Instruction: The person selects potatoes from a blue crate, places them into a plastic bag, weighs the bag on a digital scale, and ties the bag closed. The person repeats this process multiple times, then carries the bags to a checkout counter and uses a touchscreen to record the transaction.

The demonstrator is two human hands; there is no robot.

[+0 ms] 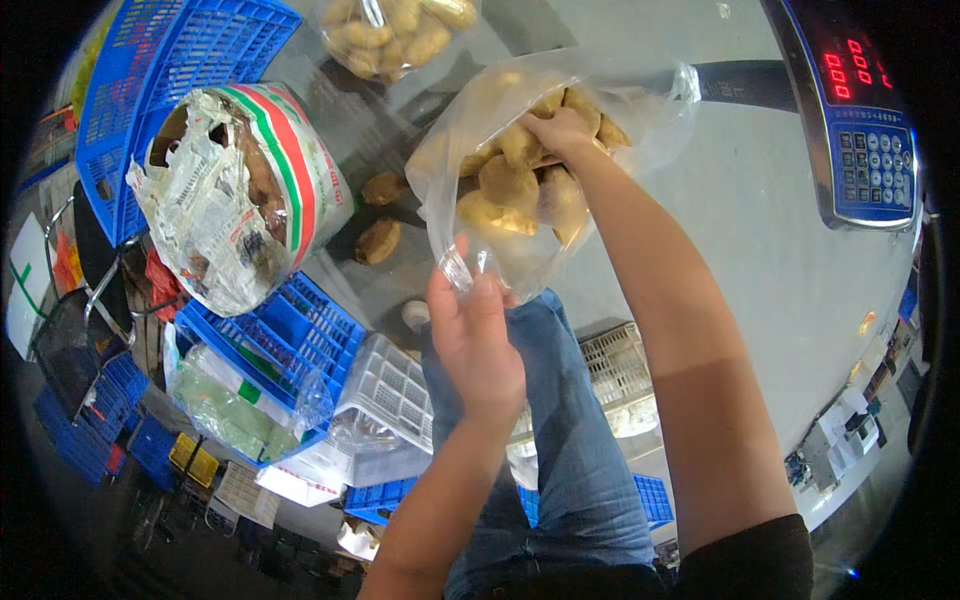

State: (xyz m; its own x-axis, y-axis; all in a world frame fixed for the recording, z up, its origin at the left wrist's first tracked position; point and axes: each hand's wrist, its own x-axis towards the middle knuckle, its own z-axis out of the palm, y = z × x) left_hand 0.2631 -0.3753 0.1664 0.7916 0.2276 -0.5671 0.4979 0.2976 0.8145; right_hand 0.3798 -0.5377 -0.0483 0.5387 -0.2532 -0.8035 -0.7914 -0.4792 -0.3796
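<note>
My left hand [480, 337] pinches the near rim of a clear plastic bag [442, 225] between thumb and fingers. Inside the bag lie several potatoes [508, 184], pale brown. My right hand [559, 133] reaches into the bag's mouth and rests on potatoes at its far side; the fingertips are partly hidden, so a grip on one cannot be told. Two loose potatoes [377, 241] sit on the grey surface left of the bag. Beyond them stands another clear bag of potatoes [394, 34].
A torn white sack with red and green stripes [330, 176] lies at the left, beside a blue plastic crate [135, 97]. A digital scale [870, 165] with a lit red display stands at the right. Blue crates [300, 322] and a white basket [390, 382] are below left.
</note>
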